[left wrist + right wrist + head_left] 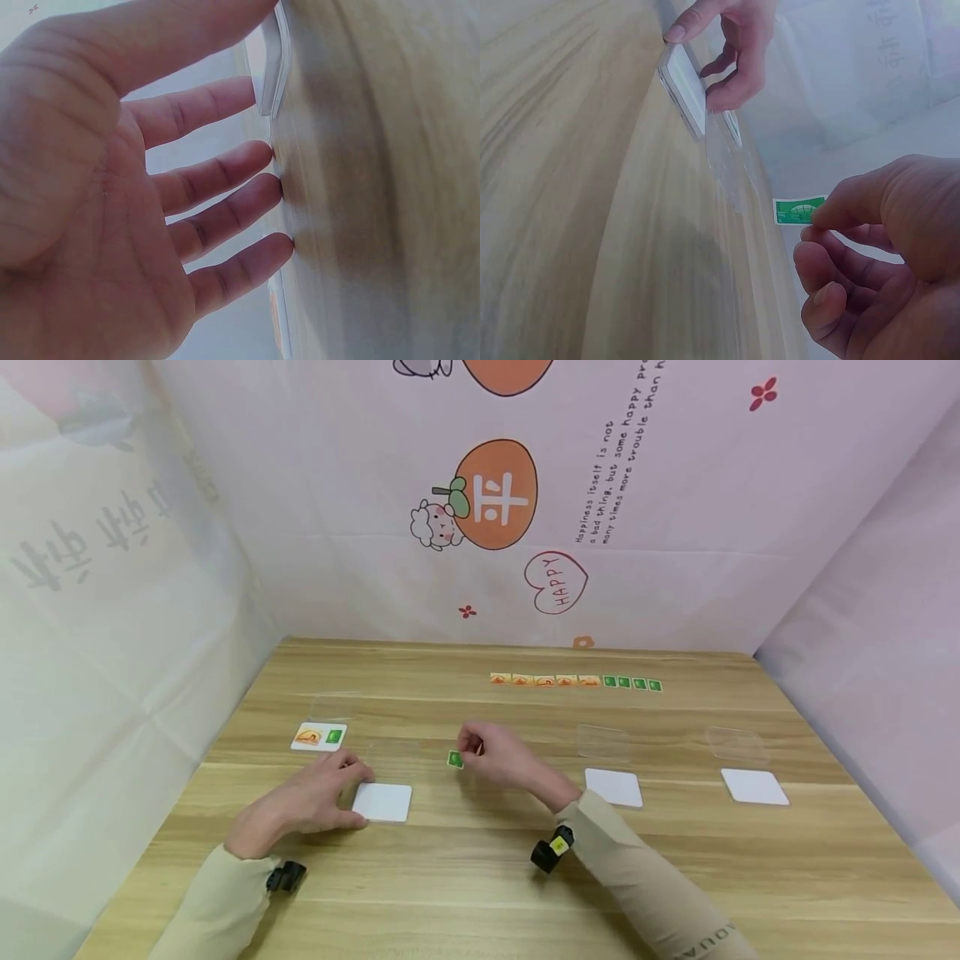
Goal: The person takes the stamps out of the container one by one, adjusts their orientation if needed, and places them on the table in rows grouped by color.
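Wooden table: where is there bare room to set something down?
Bare: the wooden table at the front between left sleeve and right sleeve; also right of the latter, in front of the rightmost blank card. Crowded: mid-left, where the left hand holds the leftmost blank card near the illustrated card and a clear sheet.

Sleeved left forearm point(213, 902) extended forward; left hand point(311, 797) with thumb and index finger set apart, remaining fingers spread and nearly straight. Right forearm point(652, 881) angled inward; right hand point(501, 756) with thumb and index finger pinched, other fingers curled.
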### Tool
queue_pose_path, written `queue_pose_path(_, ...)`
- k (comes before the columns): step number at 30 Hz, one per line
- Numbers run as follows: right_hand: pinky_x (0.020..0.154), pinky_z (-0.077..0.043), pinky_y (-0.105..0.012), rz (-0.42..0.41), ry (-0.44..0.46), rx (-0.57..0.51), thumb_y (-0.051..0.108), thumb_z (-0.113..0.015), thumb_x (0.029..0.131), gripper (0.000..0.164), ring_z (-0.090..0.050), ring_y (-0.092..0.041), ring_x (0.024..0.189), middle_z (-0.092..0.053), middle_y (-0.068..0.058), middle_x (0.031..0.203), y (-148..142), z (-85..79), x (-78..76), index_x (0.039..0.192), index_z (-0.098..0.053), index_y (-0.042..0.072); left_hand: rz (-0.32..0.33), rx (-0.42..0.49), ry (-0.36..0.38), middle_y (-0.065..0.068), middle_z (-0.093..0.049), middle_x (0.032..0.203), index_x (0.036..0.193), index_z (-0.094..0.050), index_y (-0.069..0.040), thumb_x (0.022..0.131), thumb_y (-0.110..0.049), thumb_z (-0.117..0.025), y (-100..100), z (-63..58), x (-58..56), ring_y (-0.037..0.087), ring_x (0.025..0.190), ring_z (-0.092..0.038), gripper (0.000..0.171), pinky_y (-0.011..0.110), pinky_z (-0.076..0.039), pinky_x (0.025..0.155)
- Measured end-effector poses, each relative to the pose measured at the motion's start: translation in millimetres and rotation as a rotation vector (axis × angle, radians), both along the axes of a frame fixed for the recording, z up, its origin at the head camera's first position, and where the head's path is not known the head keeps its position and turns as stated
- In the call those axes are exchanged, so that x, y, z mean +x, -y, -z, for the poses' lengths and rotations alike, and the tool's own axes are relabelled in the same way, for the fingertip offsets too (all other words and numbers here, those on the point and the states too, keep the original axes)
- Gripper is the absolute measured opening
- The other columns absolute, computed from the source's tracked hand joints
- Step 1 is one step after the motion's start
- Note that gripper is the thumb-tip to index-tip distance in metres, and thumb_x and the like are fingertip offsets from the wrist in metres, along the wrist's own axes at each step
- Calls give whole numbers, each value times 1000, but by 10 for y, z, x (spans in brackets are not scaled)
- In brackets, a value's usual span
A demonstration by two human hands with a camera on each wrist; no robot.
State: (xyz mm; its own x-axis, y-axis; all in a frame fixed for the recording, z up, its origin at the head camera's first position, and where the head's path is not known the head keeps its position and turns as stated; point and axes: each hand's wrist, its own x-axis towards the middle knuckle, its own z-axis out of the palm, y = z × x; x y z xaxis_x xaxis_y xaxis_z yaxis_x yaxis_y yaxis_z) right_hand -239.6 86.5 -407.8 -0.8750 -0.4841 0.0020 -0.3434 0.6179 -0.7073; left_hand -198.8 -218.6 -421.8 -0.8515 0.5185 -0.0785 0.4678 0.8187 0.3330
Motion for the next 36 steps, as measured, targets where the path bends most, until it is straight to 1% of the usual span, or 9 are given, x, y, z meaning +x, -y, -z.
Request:
queue_pose_path(8, 63, -44, -25, 16, -20, 13, 5, -59, 92, 5, -51, -13, 75, -60, -2, 86, -120, -24, -37, 93, -61, 10, -3, 3, 5, 5, -54, 122, 120, -63, -16, 78, -35, -83, -2, 14, 5, 23, 108, -48, 50, 46, -46, 93)
queue_pose_path(17, 63, -42, -23, 22, -54, 7, 1, -59, 90, 5, -50, -13, 74, -60, -4, 84, -285, -67, -92, 92, -62, 4, -4, 10, 7, 5, -54, 122, 120, -63, -17, 78, -35, -82, 7, 10, 12, 23, 109, -48, 50, 46, -46, 93)
queue_pose_path(22, 64, -43, -23, 39, -72, 32, 3, -60, 90, 5, -51, -12, 75, -61, -4, 84, -372, -78, -101, 93, -63, 6, 2, 16, 0, 5, -54, 121, 120, -63, -16, 78, -36, -83, 4, 5, 12, 23, 108, -49, 50, 46, -46, 93)
queue_pose_path(29, 64, -43, -23, 42, -76, 1, 1, -59, 91, 7, -52, -13, 76, -63, -6, 85, -504, -69, -111, 94, -65, 4, 12, 17, -3, 5, -54, 121, 119, -63, -16, 78, -38, -82, 3, -9, 8, 24, 108, -49, 51, 47, -46, 92)
queue_pose_path(36, 67, -44, -26, 87, -93, 13, 2, -59, 90, 8, -53, -15, 77, -64, -7, 86, -653, -68, -145, 93, -66, 3, 10, 11, -5, 4, -54, 121, 119, -63, -17, 78, -37, -82, 4, 2, 3, 23, 107, -49, 50, 46, -46, 92)
